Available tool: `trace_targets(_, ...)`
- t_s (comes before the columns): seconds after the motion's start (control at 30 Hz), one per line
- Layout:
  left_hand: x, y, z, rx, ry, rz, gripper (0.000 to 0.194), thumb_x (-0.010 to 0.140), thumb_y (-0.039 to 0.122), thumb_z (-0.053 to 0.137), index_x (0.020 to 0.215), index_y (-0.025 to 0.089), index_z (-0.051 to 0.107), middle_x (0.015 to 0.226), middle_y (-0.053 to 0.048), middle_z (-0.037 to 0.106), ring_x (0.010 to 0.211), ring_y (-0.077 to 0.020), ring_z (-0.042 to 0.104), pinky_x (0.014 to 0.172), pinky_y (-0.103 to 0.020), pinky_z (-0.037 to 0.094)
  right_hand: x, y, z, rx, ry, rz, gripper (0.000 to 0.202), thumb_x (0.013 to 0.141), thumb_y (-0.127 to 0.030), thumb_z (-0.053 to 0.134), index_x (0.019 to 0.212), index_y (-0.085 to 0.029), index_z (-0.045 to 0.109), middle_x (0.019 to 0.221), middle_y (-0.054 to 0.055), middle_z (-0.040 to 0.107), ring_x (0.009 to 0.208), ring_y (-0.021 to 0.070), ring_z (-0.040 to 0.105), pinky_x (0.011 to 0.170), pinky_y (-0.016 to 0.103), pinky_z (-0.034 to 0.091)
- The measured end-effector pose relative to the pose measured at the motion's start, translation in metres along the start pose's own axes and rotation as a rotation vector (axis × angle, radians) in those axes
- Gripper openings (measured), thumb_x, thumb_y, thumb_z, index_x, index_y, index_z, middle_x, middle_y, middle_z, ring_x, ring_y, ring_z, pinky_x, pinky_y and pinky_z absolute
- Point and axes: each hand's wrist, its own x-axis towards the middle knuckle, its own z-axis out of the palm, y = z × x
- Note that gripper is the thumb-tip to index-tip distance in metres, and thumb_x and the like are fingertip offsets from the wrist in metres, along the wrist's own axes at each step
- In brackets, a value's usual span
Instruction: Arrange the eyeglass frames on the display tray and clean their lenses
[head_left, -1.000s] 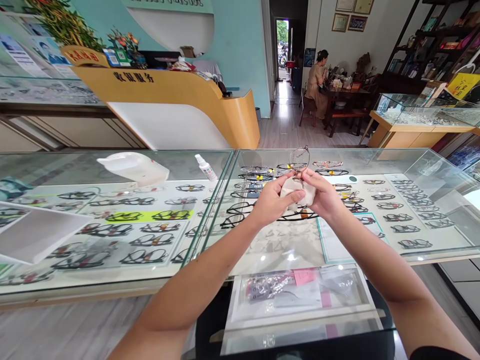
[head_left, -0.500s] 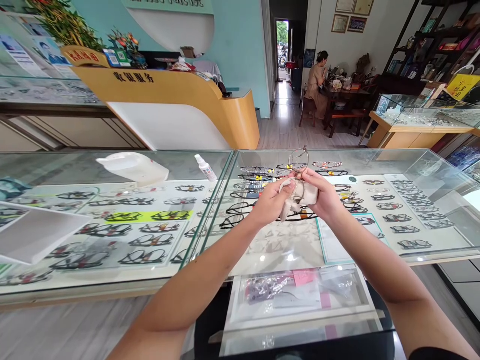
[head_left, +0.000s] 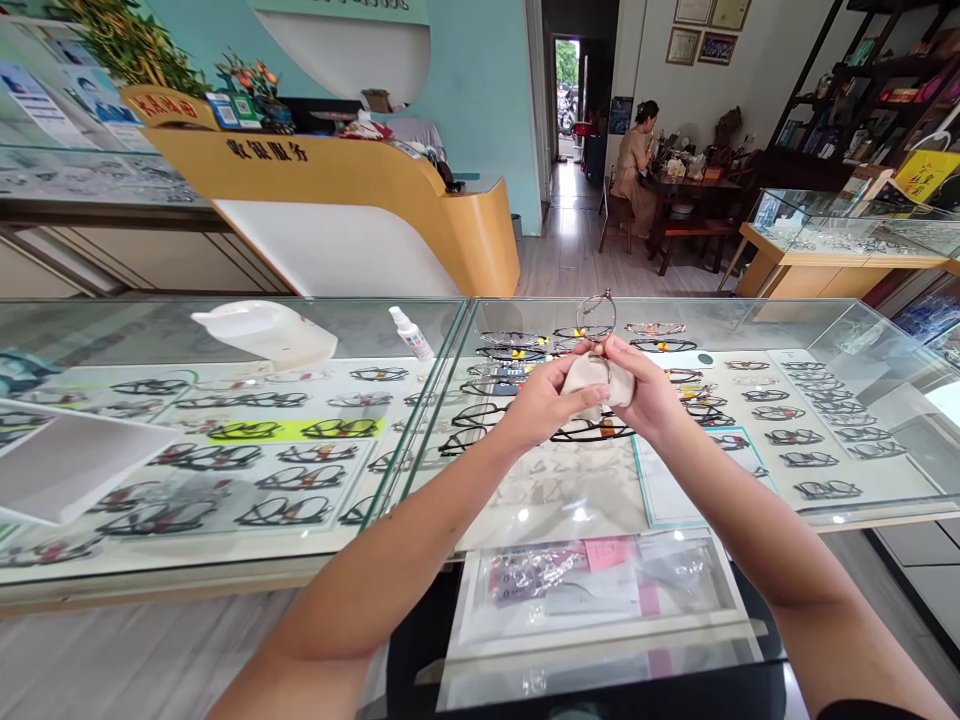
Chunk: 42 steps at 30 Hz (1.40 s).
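Above the glass display case, my left hand (head_left: 546, 402) is closed on a pale cloth (head_left: 592, 376), its thumb lying across the front. My right hand (head_left: 643, 390) pinches thin-rimmed glasses (head_left: 596, 314) from the right side, with its fingers against the cloth too. One round lens of the glasses stands up above my fingertips. The other lens is largely covered by the cloth and my fingers.
Rows of glasses lie inside the glass case (head_left: 570, 520). A white spray bottle (head_left: 411, 334) and a white plastic object (head_left: 270, 332) stand on the left. An open drawer (head_left: 600, 640) is below my arms. A person (head_left: 636, 165) sits at a far table.
The cloth has been gathered up and now wraps the lower lens more closely. My left thumb has shifted lower and to the right across it.
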Motion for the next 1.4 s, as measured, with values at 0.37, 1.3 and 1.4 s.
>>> trace_targets(0.37,-0.005,0.001,0.007,0.044,0.127,0.102,0.063,0.076,0.077,0.084,0.083,0.017,0.069,0.068,0.002,0.055,0.062,-0.0113,0.045,0.060,-0.026,0.041,-0.005,-0.001,0.005,-0.058,-0.043,-0.019,0.038,0.065,-0.053,0.099,0.073,-0.025,0.075,0.102,0.004,0.081,0.123,0.0268,0.071,0.095,0.033,0.058)
trace_targets(1.3,0.014,0.000,-0.020,-0.339,0.473,-0.033,0.072,0.081,0.082,0.078,0.115,0.019,0.072,0.096,-0.007,0.082,0.098,-0.0256,0.081,0.077,-0.030,0.062,-0.004,-0.004,-0.003,-0.351,-0.019,-0.050,0.032,0.072,-0.058,0.092,0.078,-0.028,0.083,0.125,0.007,0.077,0.149,0.0307,0.050,0.124,0.044,0.034)
trace_targets(1.4,0.014,-0.001,-0.021,-0.292,0.457,-0.041,0.073,0.081,0.085,0.075,0.110,0.018,0.073,0.089,-0.007,0.080,0.094,-0.0255,0.081,0.072,-0.029,0.061,-0.003,0.000,-0.007,-0.377,-0.021,-0.064,0.030,0.075,-0.056,0.089,0.081,-0.027,0.084,0.121,0.004,0.075,0.130,0.0277,0.060,0.118,0.041,0.038)
